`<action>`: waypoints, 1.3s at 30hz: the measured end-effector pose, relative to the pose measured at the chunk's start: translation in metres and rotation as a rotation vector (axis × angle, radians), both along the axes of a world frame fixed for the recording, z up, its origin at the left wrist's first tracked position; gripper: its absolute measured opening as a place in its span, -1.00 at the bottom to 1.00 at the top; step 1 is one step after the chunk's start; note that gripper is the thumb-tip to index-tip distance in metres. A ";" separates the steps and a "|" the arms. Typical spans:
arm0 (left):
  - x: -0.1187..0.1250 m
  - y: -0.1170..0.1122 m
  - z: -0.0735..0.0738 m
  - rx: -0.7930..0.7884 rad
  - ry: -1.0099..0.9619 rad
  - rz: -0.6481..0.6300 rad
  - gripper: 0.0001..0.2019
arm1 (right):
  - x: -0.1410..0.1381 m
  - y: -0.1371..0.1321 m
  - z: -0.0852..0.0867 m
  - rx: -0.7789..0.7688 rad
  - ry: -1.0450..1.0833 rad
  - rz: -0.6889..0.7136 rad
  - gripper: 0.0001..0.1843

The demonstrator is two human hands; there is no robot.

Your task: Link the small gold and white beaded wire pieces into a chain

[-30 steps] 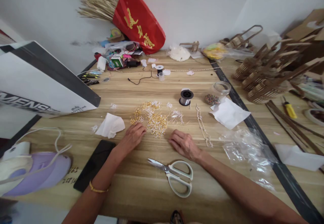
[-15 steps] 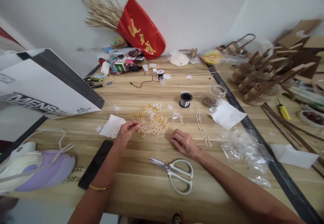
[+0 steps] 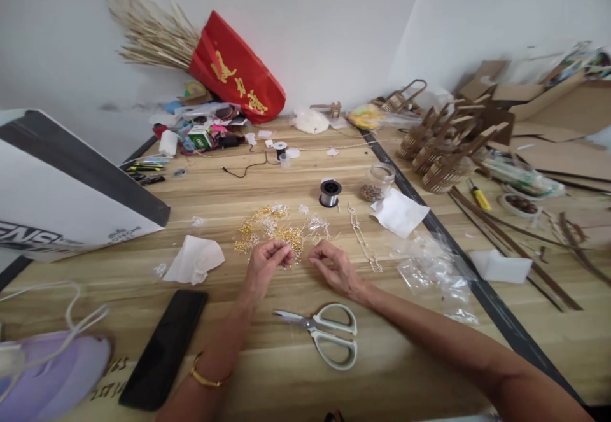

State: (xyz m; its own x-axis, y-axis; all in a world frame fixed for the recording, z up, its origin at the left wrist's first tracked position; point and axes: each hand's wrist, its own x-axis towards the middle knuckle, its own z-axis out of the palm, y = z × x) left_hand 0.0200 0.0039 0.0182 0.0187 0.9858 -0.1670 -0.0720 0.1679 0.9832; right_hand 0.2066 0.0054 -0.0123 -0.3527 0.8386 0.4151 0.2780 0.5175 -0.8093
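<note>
My left hand (image 3: 268,264) is closed in a pinch at the near edge of a loose pile of gold and clear beads (image 3: 286,236). Whatever its fingertips hold is too small to make out. Just to the right, my right hand (image 3: 335,268) rests low over the table with fingers curled and thumb against the forefinger; any item in them is hidden. A small gap separates the two hands. Nearer to me lie scissors (image 3: 312,326) with pale handles, blades pointing left. Clear bead strands (image 3: 317,226) and a beaded chain (image 3: 363,240) lie beyond and beside my right hand.
A wire spool (image 3: 330,194), a glass jar (image 3: 379,183) of beads and a white paper (image 3: 401,212) sit farther back. Clear plastic bags (image 3: 439,275) are on the right. A tissue (image 3: 195,260), a black phone (image 3: 165,349) and a large white box (image 3: 76,199) stand or lie left.
My left hand has moved right, from the pile's left side to its near edge, closer to my right hand. The view has turned right, so the scene shifts left.
</note>
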 end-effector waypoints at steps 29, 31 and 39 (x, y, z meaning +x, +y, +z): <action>0.025 -0.019 -0.029 0.110 0.082 -0.070 -0.84 | -0.006 -0.003 -0.004 -0.397 0.188 0.065 -0.75; 0.026 -0.020 -0.029 0.151 0.142 -0.069 -0.87 | -0.006 -0.004 -0.004 -0.381 0.141 0.053 -0.76; 0.026 -0.024 -0.030 0.224 0.267 -0.092 -0.91 | -0.004 -0.004 -0.005 -0.329 0.035 0.041 -0.83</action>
